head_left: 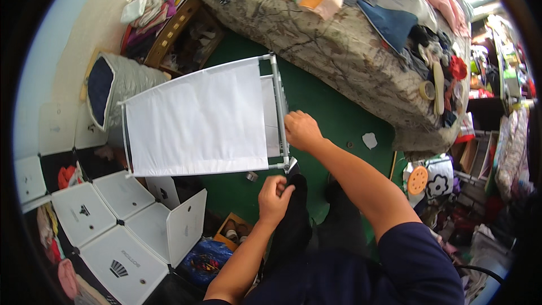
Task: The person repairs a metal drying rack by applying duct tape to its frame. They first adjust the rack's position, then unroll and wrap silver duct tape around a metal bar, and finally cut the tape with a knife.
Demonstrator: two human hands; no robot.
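A rack of white tubes with white fabric shelves [197,118] stands tipped on its side over the green floor. My right hand [301,130] is closed around the rack's white tube [280,107] at its right side. My left hand [275,196] is curled just below the rack's lower right corner joint [289,164], fingers pinched together near my dark trouser knee; whether it holds a small part is not visible.
A bed [339,45] piled with clothes runs across the top. A silver quilted bag [116,87] lies at the left. White cube cabinet panels [124,226] stand at the lower left. A box with shoes [231,230] and a small round object [252,176] lie on the green floor [333,113].
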